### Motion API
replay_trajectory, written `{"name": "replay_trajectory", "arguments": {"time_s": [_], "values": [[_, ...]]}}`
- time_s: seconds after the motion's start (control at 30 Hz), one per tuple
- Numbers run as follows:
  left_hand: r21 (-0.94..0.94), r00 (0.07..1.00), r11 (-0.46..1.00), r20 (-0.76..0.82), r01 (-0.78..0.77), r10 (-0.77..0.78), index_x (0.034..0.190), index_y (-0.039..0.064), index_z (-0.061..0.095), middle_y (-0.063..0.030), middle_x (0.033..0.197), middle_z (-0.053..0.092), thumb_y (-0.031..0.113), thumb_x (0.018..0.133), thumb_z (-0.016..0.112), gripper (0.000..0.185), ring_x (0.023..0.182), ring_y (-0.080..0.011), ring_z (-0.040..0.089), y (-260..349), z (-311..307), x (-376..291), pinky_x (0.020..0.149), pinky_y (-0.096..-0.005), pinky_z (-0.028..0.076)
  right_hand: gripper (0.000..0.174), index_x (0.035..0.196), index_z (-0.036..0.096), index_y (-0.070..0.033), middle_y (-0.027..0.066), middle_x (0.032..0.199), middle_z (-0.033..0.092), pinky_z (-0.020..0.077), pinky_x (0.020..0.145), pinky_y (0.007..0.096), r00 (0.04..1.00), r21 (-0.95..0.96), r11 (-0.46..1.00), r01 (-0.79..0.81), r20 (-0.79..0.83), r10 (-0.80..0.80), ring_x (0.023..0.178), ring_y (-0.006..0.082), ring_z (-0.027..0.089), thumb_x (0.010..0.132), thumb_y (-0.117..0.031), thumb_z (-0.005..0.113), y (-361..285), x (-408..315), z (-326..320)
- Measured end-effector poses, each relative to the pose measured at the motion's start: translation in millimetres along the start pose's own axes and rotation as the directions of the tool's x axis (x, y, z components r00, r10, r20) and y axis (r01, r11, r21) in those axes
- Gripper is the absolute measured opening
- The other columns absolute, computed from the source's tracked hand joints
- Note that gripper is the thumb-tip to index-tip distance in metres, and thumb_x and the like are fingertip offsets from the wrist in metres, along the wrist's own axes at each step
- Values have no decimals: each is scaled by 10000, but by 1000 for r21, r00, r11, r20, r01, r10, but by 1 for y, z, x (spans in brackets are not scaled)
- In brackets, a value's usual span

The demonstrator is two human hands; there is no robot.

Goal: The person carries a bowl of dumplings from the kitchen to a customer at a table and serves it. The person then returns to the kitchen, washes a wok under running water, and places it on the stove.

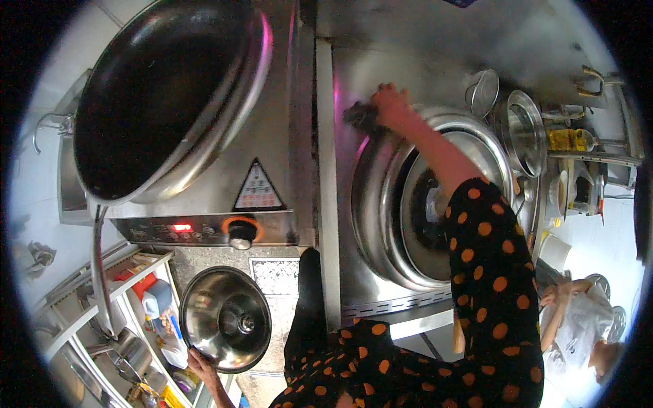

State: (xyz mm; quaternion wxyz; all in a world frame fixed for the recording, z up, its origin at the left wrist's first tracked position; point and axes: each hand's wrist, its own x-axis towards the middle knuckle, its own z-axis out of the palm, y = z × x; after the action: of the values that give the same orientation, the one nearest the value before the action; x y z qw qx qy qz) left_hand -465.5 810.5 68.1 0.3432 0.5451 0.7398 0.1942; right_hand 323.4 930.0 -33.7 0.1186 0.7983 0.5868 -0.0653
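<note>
My left hand [203, 364] holds the rim of a shiny metal pot lid [224, 319] with a round knob, low at the left. At the upper middle, my right hand [393, 107] presses a dark, crumpled cloth or scrubber [361, 117] on the steel cooktop surface [377, 66], beside the raised metal ring of a round burner well [370, 204]. A round pan or lid with a dark middle [426, 204] sits within that well, partly behind my right arm. A large dark wok [163, 97] rests on the induction cooker at the upper left.
The cooker's control panel [178, 229] has a lit display and a knob [241, 233]. Metal bowls [525, 135] and a strainer [484, 94] stand right of the well. A shelf rack [109, 301] is at lower left. Another person [576, 316] is at the far right.
</note>
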Motion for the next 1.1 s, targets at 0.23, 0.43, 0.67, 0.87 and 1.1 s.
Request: {"name": "replay_trajectory", "arguments": {"time_s": [0.23,0.43,0.67,0.87,1.1], "values": [[50,937,938,48,343,-345,1236,-67,536,-75,880,503,505,995,476,624,770,-152,475,-36,-16,-21,706,-305,414,303,1049,675,-103,138,1099,657,535,821,491,903,158,891,-426,19,429,1010,364,648,790,-261,677,127,8,-2],[211,938,927,87,311,-335,1183,-99,581,-160,833,566,504,1019,381,656,708,-218,508,-96,-40,-15,584,-364,423,349,988,706,-54,184,997,685,529,842,456,527,292,638,-713,-377,761,932,365,657,736,-294,710,174,54,50],[260,968,948,-216,181,-126,1334,-53,500,-172,1132,554,489,1008,439,635,966,-275,557,-76,-17,-8,741,-359,477,486,1146,570,22,206,1198,522,457,920,476,937,143,952,-272,-185,296,1173,379,460,718,-203,628,59,87,46],[-84,961,969,-132,233,-242,1382,-58,437,-219,1267,521,428,999,504,623,1081,-313,526,-59,6,14,973,-376,434,628,1344,508,-25,228,1395,477,274,1160,457,951,297,931,214,-280,-130,1339,398,381,751,-193,628,4,55,14],[148,946,989,-317,-22,69,1227,-57,554,-122,870,586,482,991,488,592,732,-187,531,-64,20,13,592,-331,487,438,1149,599,39,272,1316,491,526,911,455,954,-147,987,-68,-300,21,1180,424,520,738,-100,663,3,62,4]]}}
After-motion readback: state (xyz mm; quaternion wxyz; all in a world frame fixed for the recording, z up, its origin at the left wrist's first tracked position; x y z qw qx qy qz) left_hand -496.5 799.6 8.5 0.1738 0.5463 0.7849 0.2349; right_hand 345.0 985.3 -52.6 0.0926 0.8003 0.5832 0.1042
